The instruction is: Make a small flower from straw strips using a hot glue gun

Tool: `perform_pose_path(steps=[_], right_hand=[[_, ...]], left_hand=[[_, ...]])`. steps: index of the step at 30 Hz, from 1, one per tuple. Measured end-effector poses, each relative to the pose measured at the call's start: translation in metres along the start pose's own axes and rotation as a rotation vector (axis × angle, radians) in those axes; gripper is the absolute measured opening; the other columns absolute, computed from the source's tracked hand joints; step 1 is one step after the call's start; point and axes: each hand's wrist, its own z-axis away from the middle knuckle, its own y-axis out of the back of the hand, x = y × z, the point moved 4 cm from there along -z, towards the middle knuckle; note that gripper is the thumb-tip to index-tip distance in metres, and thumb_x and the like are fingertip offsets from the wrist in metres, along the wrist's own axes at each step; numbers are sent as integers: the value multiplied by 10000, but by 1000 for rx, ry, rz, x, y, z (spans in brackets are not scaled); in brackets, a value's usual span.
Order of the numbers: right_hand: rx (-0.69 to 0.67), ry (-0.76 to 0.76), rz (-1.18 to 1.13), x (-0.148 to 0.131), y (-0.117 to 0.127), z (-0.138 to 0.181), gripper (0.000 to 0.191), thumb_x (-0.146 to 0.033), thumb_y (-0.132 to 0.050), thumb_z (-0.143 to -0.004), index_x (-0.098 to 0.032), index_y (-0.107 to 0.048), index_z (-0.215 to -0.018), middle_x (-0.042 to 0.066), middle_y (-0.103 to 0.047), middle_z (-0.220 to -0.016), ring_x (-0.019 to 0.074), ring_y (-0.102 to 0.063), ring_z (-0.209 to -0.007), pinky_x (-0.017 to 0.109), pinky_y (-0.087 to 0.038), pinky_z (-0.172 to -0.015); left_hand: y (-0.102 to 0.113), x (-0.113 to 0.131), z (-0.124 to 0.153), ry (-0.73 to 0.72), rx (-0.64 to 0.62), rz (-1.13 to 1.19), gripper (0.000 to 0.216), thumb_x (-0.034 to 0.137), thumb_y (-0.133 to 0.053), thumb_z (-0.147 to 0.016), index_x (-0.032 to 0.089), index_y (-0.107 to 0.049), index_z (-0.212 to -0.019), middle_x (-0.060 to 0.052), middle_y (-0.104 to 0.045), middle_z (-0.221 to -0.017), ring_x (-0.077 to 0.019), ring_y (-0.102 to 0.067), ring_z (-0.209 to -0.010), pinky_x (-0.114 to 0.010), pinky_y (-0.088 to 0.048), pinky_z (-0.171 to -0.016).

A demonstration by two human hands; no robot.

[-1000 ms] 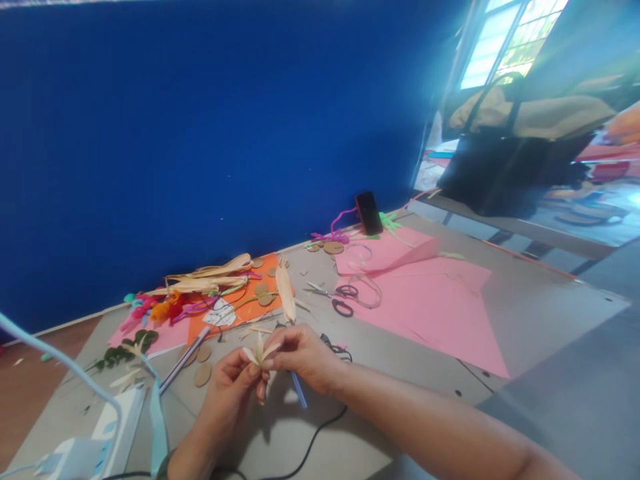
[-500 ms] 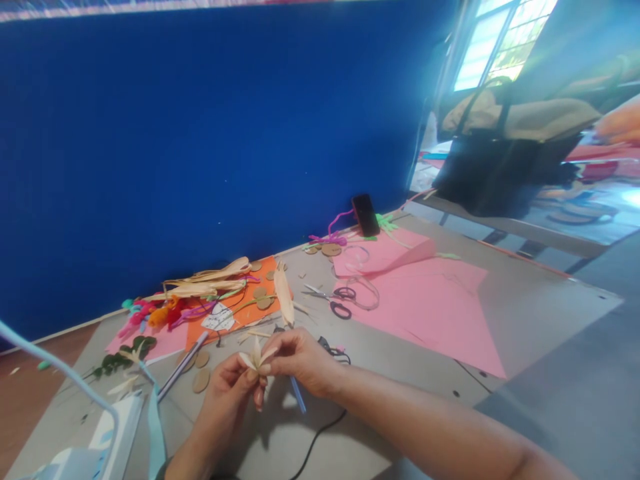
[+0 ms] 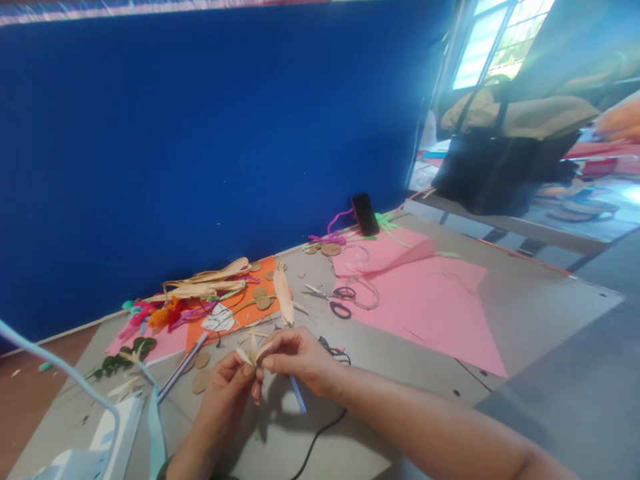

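Note:
A pale flower [image 3: 253,348], with thin petals that look like dried husk, is held between both hands above the near part of the table. My left hand [image 3: 231,383] pinches the flower low down, thumb and fingers closed around its base. From the right, my right hand [image 3: 300,360] grips a petal between thumb and fingertips. A bit of green [image 3: 257,430], perhaps the stem's end, shows blurred below my left hand. Beneath my right hand lies a light-blue stick [image 3: 298,395], its far part hidden. Just behind the hands is a strip of dried husk [image 3: 283,297].
Scissors [image 3: 330,299] lie partly on pink sheets [image 3: 425,313]. Husk strips [image 3: 210,280], coloured yarn pieces [image 3: 165,313] and wooden discs [image 3: 201,381] are spread at left. A glue gun with a black cable [image 3: 320,437] seems to lie behind my right hand. A phone [image 3: 365,215] leans against the blue panel [image 3: 225,133].
The flower has shifted slightly left and its petals stand closer together. Both hands keep hold of it. The green bit now shows below my left hand.

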Motion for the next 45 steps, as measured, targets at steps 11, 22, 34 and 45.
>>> perform_pose_path(steps=[11, 22, 34, 45], right_hand=[[108, 37, 53, -1, 2, -1, 283, -328, -744, -760, -126, -588, -636, 32, -689, -628, 158, -675, -571, 265, -532, -563], [103, 26, 101, 0, 3, 1, 271, -315, -700, -812, -127, -604, -641, 24, -691, -628, 134, -664, -555, 225, -502, -536], [174, 17, 116, 5, 7, 1, 292, -340, -748, -759, -129, -590, -632, 3, -659, -578, 114, -633, -523, 211, -484, -513], [84, 42, 62, 2, 0, 0, 302, -364, -721, -790, -146, -534, -696, 2, -666, -591, 147, -672, -542, 243, -511, -514]], left_hand=[[1, -5, -2, -19, -25, -3, 220, 308, -732, -774, 167, -583, -695, 36, -607, -561, -87, -537, -457, -204, -426, -488], [4, -6, -3, -18, -21, -20, 254, 321, -749, -748, 159, -569, -672, 30, -597, -557, -91, -534, -454, -211, -424, -480], [0, 1, 0, -26, 4, -84, 298, 379, -782, -701, 159, -586, -654, 28, -598, -560, -89, -532, -449, -202, -430, -464], [0, -1, -1, -5, -56, -83, 252, 352, -743, -757, 150, -615, -675, 19, -604, -572, -83, -529, -458, -195, -425, -470]])
